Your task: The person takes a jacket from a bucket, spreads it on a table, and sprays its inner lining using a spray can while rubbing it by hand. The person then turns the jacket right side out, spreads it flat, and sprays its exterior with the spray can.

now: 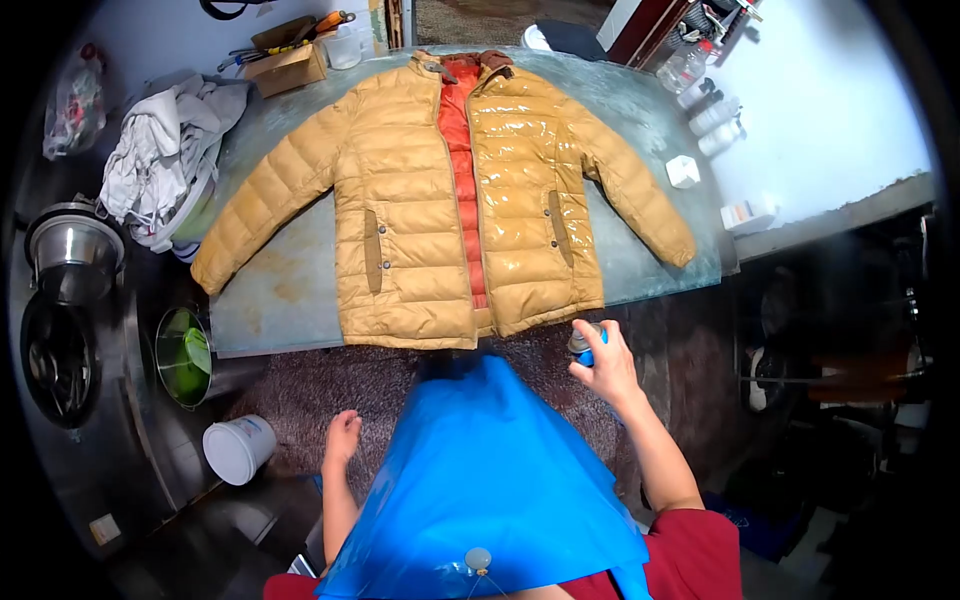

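A tan quilted puffer jacket point(405, 200) lies spread out, its front unzipped over a red lining point(461, 165). The front panel on the right looks wet and glossy, while the left panel looks matt. Below the jacket's lower right hem, my right hand point(612, 368) is wrapped round a small blue and grey object point(584, 343), its exact kind partly hidden by the fingers. My left hand point(344, 436) hangs low beside the blue apron point(480, 460), fingers loosely curled with nothing visible in them.
The jacket rests on a grey-green table point(270, 310). Pale cloths point(165, 150) fill a tub at left, near a green-lined metal bucket point(184, 357) and a white lidded pail point(240, 450). White bottles point(715, 118) line the right side; a cardboard box point(285, 70) of tools stands behind.
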Tool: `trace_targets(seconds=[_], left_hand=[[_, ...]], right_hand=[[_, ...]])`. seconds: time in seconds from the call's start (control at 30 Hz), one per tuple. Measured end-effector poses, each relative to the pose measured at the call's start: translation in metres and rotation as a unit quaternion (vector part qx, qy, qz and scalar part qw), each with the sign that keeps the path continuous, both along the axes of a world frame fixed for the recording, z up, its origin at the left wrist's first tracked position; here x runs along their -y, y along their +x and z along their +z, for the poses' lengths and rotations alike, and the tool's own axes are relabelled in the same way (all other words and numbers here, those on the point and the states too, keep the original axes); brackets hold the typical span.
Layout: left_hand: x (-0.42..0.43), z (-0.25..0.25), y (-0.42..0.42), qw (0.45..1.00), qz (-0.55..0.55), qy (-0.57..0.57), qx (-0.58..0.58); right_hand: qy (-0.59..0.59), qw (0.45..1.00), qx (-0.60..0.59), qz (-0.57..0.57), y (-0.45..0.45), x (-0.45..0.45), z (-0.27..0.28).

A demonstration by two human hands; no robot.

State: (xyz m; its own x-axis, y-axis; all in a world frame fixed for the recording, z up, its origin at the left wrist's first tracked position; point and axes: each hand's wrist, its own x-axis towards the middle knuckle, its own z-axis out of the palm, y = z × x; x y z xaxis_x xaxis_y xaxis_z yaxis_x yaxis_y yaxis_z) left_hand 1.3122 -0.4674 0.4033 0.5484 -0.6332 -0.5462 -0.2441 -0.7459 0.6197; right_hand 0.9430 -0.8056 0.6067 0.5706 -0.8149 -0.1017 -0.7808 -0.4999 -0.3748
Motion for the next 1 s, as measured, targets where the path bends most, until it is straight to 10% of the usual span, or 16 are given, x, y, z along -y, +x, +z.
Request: trace_targets(seconds=[0.17,0.27,0.33,0.4,0.5,0.6,0.67,0.77,0.87,1.0], left_hand=[[-0.005,-0.002,0.005,1.000,-0.014,-0.007,0.009],[0.008,0.021,0.006,0.999,-0.022,-0.012,0.029],[0.009,0.026,0.011,0.999,-0.014,-0.028,0.038],[0.015,0.011,0.011,0.999,0.007,-0.015,0.028],[0.009,0.021,0.001,0.998,-0.013,-0.032,0.047],[0.012,0.019,0.000,0.997,-0.021,-0.030,0.065],[0.017,0.014,-0.002,0.997,0.026,-0.053,0.056],[-0.005,0.022,-0.014,0.998,0.015,-0.049,0.037],[0.007,0.013,-0.006,0.994,-0.029,-0.050,0.091],[0.020,0.052,-0.011,0.996,-0.049,-0.006,0.077]], right_hand=[[-0.232,0.951,0.169,-0.114,-0.010,0.028,0.061],[-0.347,0.811,0.370,-0.293,-0.015,0.017,0.066],[-0.072,0.953,0.177,-0.234,-0.036,0.005,-0.012],[-0.194,0.963,0.144,-0.122,-0.022,0.013,0.021],[-0.049,0.763,0.509,-0.397,0.026,0.016,0.107],[-0.042,0.968,0.171,-0.177,-0.008,0.022,0.006],[-0.211,0.951,0.207,-0.089,0.002,0.036,0.045],[-0.123,0.809,0.473,-0.327,0.019,0.046,0.107],[-0.131,0.988,0.053,-0.054,-0.008,0.048,0.038],[-0.290,0.899,0.218,-0.245,-0.028,0.065,0.089]])
